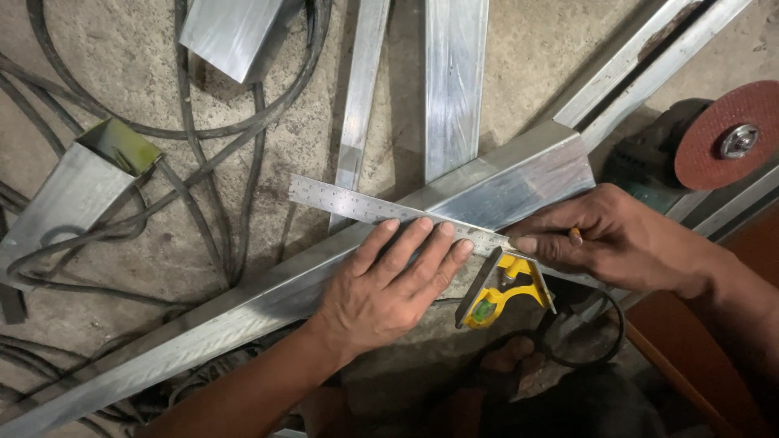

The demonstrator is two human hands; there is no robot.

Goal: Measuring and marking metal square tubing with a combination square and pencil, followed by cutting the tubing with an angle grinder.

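both forearms are bare to the edge of view, with no sleeve, glove, watch or ring to be seen. the left hand [389, 276] has short, plain nails on its fingers. the right hand [608, 239] is likewise bare, knuckles creased, the wrist uncovered.

Long steel tube [243, 312] cut off bottom-left; grinder disc [730, 134] clipped at right edge.

head cam | looks straight down | close over floor [503, 49]
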